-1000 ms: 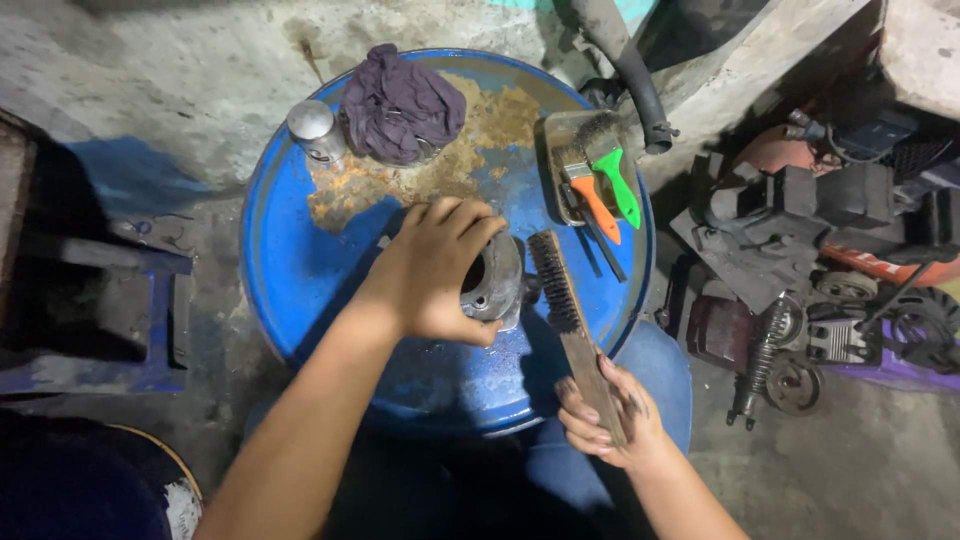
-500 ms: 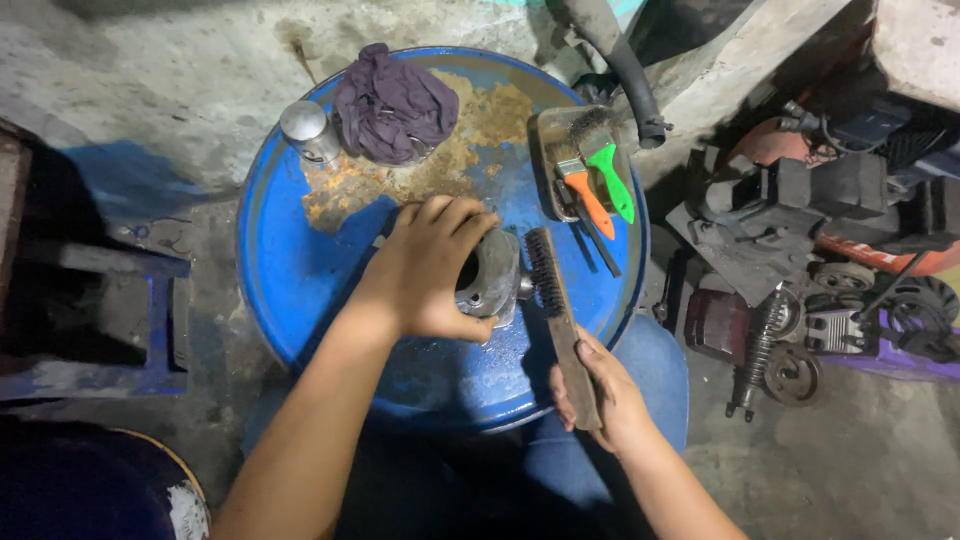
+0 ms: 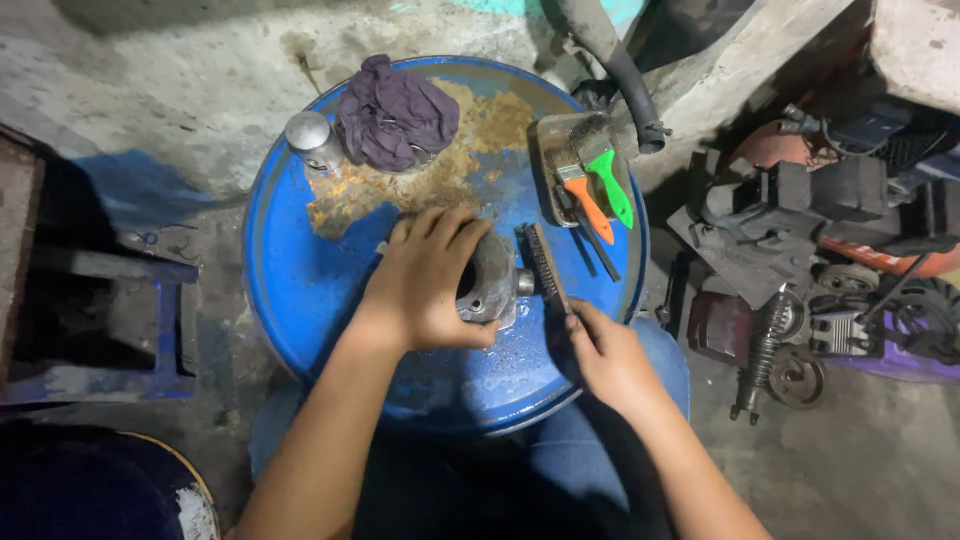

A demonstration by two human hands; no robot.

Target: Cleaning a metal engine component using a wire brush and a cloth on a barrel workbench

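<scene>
A shallow grey metal tray [image 3: 552,135] sat at the far right edge of the round blue drum top [image 3: 300,290], holding two paintbrushes, one with an orange handle [image 3: 583,199] and one with a green handle [image 3: 610,184]. A small silver canister [image 3: 311,138] stood beside a crumpled dark purple rag [image 3: 395,115] on a rusty patch. The left hand [image 3: 425,285] was closed over a grey cast-metal engine part [image 3: 490,280] near the drum's middle, fingers curled across its top and hiding most of it. The right hand [image 3: 610,355] gripped the wooden handle of a wire brush [image 3: 545,265], its bristles touching the part's right side. Cluttered dark machine pieces [image 3: 800,270] lay on the floor to the right, hard to make out.
</scene>
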